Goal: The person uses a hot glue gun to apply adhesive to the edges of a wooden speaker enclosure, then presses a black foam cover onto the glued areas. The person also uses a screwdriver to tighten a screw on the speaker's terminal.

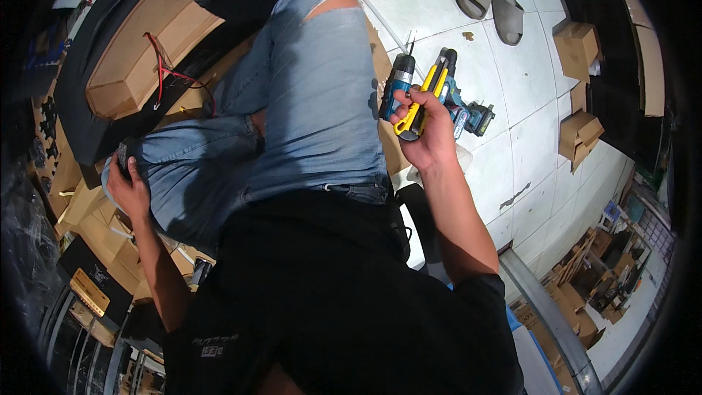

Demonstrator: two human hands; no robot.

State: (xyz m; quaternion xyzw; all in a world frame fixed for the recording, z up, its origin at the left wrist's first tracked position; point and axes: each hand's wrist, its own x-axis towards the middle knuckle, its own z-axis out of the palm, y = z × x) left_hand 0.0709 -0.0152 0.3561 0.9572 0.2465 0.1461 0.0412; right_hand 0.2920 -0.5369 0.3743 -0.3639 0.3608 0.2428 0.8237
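My right hand (431,126) is closed around a yellow and black utility knife (422,106), held up above the floor on the right. Just beyond it are two teal and black cordless drills: one drill (399,77) with a thin bit pointing away, another drill (477,118) partly hidden by my hand and the knife. At the far left, beside my bent knee, my left hand (130,189) has its fingers curled round a small dark piece (122,152), too small to name. Red and black wires (162,69) come out near a large black panel (77,113) with a cardboard-coloured recess (157,44).
Grey slippers (488,0) lie on the white tiled floor (530,102) at the far right. Small cardboard boxes (580,135) stand along the right side. A metal rail (548,314) runs at lower right. Flattened cardboard (110,238) and clear plastic wrap (29,241) crowd the left.
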